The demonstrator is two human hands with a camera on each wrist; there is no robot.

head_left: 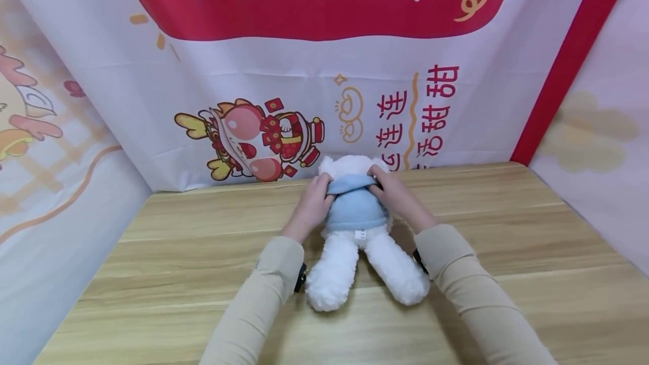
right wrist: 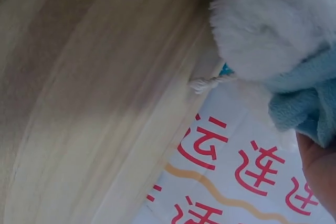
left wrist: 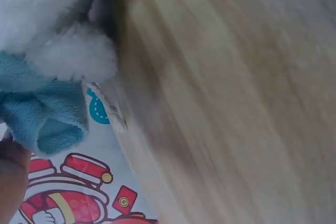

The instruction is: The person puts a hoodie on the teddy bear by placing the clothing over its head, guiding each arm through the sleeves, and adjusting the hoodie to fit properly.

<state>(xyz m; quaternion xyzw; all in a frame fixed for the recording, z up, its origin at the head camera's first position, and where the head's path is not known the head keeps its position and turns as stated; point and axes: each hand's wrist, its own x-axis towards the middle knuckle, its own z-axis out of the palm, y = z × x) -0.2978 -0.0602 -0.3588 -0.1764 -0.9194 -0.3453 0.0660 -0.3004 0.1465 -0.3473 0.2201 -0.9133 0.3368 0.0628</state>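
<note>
A white plush toy (head_left: 332, 277) lies on the wooden table with its legs toward me, wearing a light blue garment (head_left: 357, 210). My left hand (head_left: 311, 207) pinches the left upper edge of this garment, and my right hand (head_left: 400, 196) grips its right upper edge. Between them the blue fabric is bunched into a fold. In the left wrist view, fluffy white fur (left wrist: 71, 59) hangs over a blue cuff-like part. The right wrist view has the blue cloth (right wrist: 302, 108) against my fingers. A small white label (head_left: 360, 235) shows below the garment's hem.
The wooden table (head_left: 203, 252) meets a white printed cloth backdrop (head_left: 152, 94) just behind the toy's head. Patterned cloth walls (head_left: 588, 145) stand on both sides. A white twisted cord (right wrist: 205, 84) lies at the table's far edge.
</note>
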